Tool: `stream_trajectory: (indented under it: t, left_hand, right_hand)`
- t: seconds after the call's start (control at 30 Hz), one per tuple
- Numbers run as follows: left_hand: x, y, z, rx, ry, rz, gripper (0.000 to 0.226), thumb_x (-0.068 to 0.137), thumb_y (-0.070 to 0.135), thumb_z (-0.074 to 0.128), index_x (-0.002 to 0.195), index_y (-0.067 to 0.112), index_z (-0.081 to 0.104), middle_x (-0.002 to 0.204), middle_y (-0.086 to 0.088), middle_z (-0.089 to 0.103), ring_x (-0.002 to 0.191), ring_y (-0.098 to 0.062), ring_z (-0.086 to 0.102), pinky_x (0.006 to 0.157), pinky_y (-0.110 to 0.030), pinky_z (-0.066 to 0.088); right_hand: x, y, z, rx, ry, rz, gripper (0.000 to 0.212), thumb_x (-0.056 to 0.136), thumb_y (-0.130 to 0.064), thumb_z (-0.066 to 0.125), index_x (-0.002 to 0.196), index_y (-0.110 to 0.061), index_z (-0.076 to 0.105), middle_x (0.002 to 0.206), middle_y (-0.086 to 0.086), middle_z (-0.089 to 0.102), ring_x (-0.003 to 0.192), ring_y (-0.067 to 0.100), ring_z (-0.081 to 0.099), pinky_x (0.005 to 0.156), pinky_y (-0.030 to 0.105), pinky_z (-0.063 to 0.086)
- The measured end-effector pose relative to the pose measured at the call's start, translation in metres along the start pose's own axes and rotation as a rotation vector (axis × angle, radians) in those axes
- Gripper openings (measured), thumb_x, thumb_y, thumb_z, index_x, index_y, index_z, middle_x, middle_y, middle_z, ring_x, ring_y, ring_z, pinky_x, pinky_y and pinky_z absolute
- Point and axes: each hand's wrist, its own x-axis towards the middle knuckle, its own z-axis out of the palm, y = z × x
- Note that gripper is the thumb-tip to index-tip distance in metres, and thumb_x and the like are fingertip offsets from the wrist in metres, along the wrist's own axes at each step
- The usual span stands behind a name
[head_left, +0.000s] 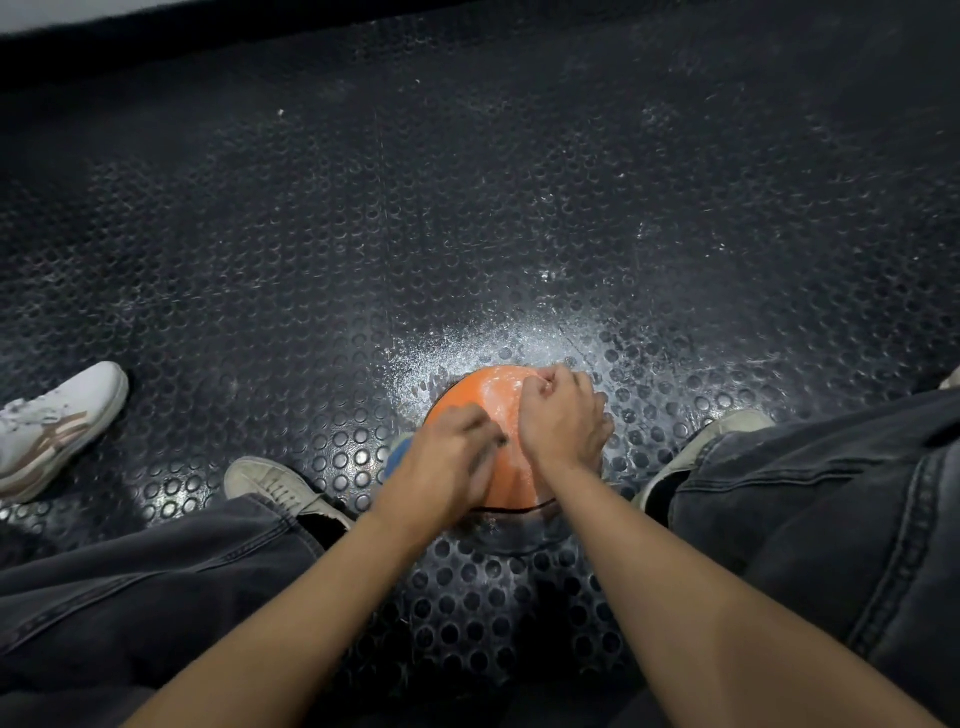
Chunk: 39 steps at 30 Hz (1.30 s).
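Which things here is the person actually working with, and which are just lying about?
In the job: orange round thing, dusted with white powder; left hand and right hand, fingers curled, over it; perhaps the blue thing beside it.
Just there: white sneaker; the person's own grey shoe; studded black floor.

Powder-dusted smooth orange bowl (491, 415) on glossy studded black rubber floor (363, 234), beside matt denim trousers (831, 519)
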Motion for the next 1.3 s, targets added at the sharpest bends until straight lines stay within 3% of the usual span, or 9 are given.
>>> stream_trajectory:
  t: [0.1,0.23,0.43,0.6,0.77,0.93,1.1,1.23,1.3]
  left_hand:
    - [-0.006,-0.002,-0.002,0.025,-0.189,0.156,0.024,0.094,0.023,0.047,0.098,0.011,0.068,0.093,-0.001,0.059,0.08,-0.018,0.055,0.065,-0.036,0.052]
    - [0.02,-0.023,-0.001,-0.001,0.091,-0.197,0.015,0.089,0.014,0.059,0.093,0.01,0.073,0.091,0.0,0.061,0.075,-0.018,0.059,0.068,-0.041,0.054]
    - [-0.004,0.004,0.002,-0.014,-0.183,0.172,0.022,0.093,0.021,0.05,0.098,0.012,0.069,0.09,-0.001,0.058,0.08,-0.018,0.056,0.066,-0.037,0.052]
    - [0.02,-0.02,0.002,0.004,0.118,-0.233,0.015,0.089,0.01,0.06,0.095,0.008,0.073,0.089,0.0,0.06,0.074,-0.018,0.059,0.069,-0.04,0.054]
    - [-0.007,0.005,-0.003,-0.032,-0.191,0.122,0.021,0.093,0.019,0.05,0.095,0.01,0.068,0.092,-0.002,0.059,0.08,-0.019,0.057,0.068,-0.035,0.051]
    - [0.02,-0.018,0.0,-0.033,0.107,-0.26,0.015,0.089,0.01,0.061,0.096,0.01,0.074,0.091,0.003,0.061,0.074,-0.012,0.056,0.073,-0.03,0.053]
    - [0.001,-0.002,-0.001,-0.083,-0.108,-0.026,0.017,0.089,0.016,0.058,0.095,0.014,0.073,0.09,0.003,0.061,0.074,-0.015,0.059,0.067,-0.033,0.054]
    - [0.024,-0.03,-0.003,-0.034,0.057,-0.316,0.015,0.09,0.012,0.061,0.097,0.012,0.075,0.091,0.006,0.06,0.078,-0.01,0.055,0.071,-0.015,0.044]
    - [0.017,-0.022,-0.003,-0.046,0.037,-0.24,0.015,0.088,0.01,0.063,0.096,0.012,0.075,0.091,0.006,0.06,0.075,-0.009,0.055,0.068,-0.013,0.041]
  right_hand:
    - [0.001,0.006,-0.004,0.023,-0.022,-0.031,0.021,0.097,-0.038,0.041,0.106,-0.027,0.057,0.116,-0.003,0.056,0.106,0.018,0.047,0.092,0.039,0.03]
    - [-0.002,0.002,-0.001,0.015,-0.01,-0.029,0.02,0.098,-0.038,0.042,0.108,-0.028,0.057,0.119,-0.006,0.055,0.106,0.015,0.043,0.092,0.037,0.027]
    - [0.001,0.006,-0.007,0.036,-0.035,-0.055,0.015,0.097,-0.036,0.042,0.099,-0.028,0.054,0.112,-0.005,0.055,0.105,0.018,0.046,0.094,0.041,0.033]
    - [-0.004,0.001,-0.003,-0.007,-0.041,-0.047,0.023,0.098,-0.039,0.04,0.109,-0.028,0.058,0.116,-0.007,0.053,0.108,0.016,0.045,0.096,0.04,0.029]
    - [0.01,-0.01,-0.012,0.085,-0.072,0.108,0.017,0.097,-0.034,0.047,0.091,-0.022,0.057,0.107,-0.002,0.05,0.099,0.021,0.046,0.088,0.039,0.028]
    - [0.009,-0.015,-0.008,0.069,-0.04,0.073,0.017,0.096,-0.031,0.05,0.083,-0.021,0.053,0.102,-0.002,0.052,0.097,0.02,0.05,0.096,0.041,0.032]
    - [0.008,-0.009,-0.006,0.035,0.004,0.036,0.018,0.096,-0.033,0.046,0.08,-0.025,0.047,0.099,-0.003,0.053,0.096,0.022,0.053,0.088,0.039,0.03]
    - [0.001,-0.014,-0.002,-0.011,-0.025,-0.017,0.018,0.099,-0.032,0.043,0.085,-0.022,0.051,0.102,-0.003,0.052,0.098,0.02,0.049,0.099,0.045,0.029]
    - [-0.001,-0.013,-0.001,-0.035,-0.019,-0.034,0.018,0.098,-0.033,0.043,0.087,-0.023,0.051,0.102,-0.003,0.052,0.098,0.02,0.049,0.099,0.046,0.031]
